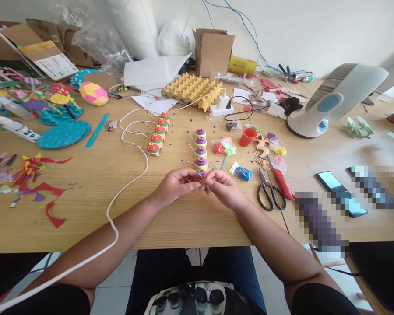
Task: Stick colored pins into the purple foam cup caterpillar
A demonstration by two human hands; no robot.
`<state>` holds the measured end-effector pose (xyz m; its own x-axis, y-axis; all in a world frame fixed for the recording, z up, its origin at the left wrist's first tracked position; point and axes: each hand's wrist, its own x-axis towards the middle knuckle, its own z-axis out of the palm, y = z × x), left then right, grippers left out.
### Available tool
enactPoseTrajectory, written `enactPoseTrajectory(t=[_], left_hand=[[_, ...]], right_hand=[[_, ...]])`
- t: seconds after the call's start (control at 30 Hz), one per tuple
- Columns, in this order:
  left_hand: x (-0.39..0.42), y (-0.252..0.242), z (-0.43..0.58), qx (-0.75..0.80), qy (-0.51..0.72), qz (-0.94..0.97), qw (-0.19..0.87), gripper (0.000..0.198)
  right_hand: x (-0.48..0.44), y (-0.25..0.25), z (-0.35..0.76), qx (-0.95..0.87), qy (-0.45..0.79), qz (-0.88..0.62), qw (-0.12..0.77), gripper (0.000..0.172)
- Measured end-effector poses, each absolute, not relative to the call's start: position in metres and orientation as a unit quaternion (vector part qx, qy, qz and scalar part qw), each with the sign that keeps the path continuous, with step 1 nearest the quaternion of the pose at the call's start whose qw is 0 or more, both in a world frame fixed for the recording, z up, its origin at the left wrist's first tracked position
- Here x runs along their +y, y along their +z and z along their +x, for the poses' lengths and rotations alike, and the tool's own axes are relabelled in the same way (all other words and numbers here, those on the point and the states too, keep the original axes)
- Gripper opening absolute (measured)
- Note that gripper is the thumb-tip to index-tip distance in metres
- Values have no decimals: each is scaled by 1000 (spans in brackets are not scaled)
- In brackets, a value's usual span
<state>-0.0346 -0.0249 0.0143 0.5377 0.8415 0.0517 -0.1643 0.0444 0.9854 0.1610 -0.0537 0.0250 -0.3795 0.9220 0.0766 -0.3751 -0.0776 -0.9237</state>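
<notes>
My left hand (179, 186) and my right hand (222, 187) meet fingertip to fingertip at the near end of an egg-carton caterpillar (200, 151) covered in purple and pale clay. Both hands are closed in a pinch around a thin stick with a blue ball tip (198, 173); the fingers hide most of it. Similar blue-tipped sticks jut from the caterpillar's sides. My fingers partly cover its nearest segment, and whether they touch it I cannot tell. To the left lies a second caterpillar (159, 133) in red and green, also with thin sticks along its sides.
Scissors (269, 192), a red-handled knife (282, 177), blue clay (243, 172) and a red cup (248, 137) lie right. A white cable (126, 183) crosses left. Behind are a yellow egg tray (192, 89), power strip (221, 108) and fan (331, 100). Phones (341, 192) lie far right.
</notes>
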Motion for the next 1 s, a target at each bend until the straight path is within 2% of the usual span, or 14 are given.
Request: enactPoseTrajectory(t=[0.3,0.5,0.7,0.87,1.0], left_hand=[[-27,17,-31,295,423,591,620,17],[-19,19,-42,331,508,575,548,18],[-7,32,-49,362,565,528,521,18],[-13,43,-43,423,526,506,538,24],[-19,28,-45,468,498,507,525,28]], right_hand=[[-52,26,160,-520,662,-286,458,30],[-46,26,167,-479,628,-340,510,29],[-42,26,171,-467,589,-363,551,30],[-43,29,169,-460,568,-376,570,28],[-41,28,170,-454,562,-388,572,24]])
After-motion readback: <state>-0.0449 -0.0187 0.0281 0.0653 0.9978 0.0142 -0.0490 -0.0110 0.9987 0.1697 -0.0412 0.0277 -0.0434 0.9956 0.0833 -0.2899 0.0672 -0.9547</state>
